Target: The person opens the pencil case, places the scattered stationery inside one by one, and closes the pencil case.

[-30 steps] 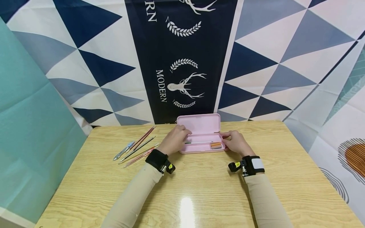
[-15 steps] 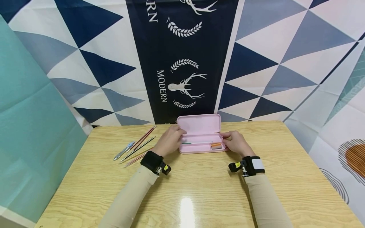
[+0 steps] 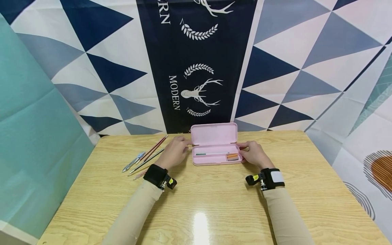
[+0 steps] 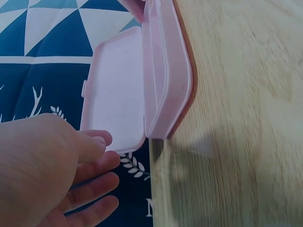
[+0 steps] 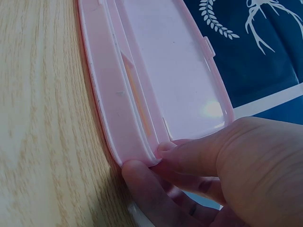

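Note:
A pink pencil case stands on the table with its lid raised at the back. Inside it lie a thin stick with a green end and an orange-and-grey block. My right hand pinches the right end of the case; the right wrist view shows the thumb on the rim and a finger against the outer wall. Beside the left end of the lid is my left hand, its fingers loosely bent around nothing. In the left wrist view its fingertips overlap the lid corner; whether they touch cannot be told.
Several pencils and a grey-blue compass-like tool lie to the left of my left hand, which partly covers the pencils. Patterned cloth hangs right behind the wooden table's back edge.
My left hand has drawn out of the case and moved left to beside its lid, uncovering the green-ended stick. My right hand stays on the case's right end.

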`<state>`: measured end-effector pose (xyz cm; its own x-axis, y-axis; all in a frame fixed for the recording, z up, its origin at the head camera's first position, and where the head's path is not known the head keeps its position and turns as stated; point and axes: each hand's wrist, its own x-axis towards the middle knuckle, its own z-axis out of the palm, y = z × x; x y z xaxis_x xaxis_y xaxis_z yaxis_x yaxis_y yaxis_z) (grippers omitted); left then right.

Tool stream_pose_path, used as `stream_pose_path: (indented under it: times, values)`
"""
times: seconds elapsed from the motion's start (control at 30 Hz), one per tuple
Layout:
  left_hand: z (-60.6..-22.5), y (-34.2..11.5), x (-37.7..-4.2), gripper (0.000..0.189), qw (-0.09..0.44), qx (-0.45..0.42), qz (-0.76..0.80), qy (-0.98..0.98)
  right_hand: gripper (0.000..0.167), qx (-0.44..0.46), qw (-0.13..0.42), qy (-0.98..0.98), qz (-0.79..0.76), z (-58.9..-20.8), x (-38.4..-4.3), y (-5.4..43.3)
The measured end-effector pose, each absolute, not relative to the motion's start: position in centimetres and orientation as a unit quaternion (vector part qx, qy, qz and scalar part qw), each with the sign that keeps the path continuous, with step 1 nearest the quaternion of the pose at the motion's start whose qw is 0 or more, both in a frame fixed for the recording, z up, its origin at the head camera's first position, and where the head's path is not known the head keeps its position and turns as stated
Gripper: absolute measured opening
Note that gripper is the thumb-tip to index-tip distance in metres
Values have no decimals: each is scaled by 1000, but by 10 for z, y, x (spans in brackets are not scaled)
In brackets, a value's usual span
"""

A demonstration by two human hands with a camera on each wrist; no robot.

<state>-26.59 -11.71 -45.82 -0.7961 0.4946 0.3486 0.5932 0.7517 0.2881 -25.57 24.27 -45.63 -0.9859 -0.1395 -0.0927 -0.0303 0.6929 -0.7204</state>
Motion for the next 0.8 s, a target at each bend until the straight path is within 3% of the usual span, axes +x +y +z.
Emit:
stream_pose_path:
  times: [0.23, 0.47, 0.63, 0.8]
  values:
    - [-475, -133, -271, 26, 138, -263, -172, -939, 43, -42, 74, 914, -396, -458, -256, 243]
    - [-445, -143, -248, 26, 113, -243, -172, -948, 43, -36, 76, 915, -394, -457, -256, 244]
    - [-473, -162, -265, 25, 135, -241, -166, -946, 43, -38, 75, 915, -395, -457, -255, 244]
    - [-485, -172, -270, 28, 119, -221, -174, -952, 43, -39, 73, 915, -395, -457, -255, 244]
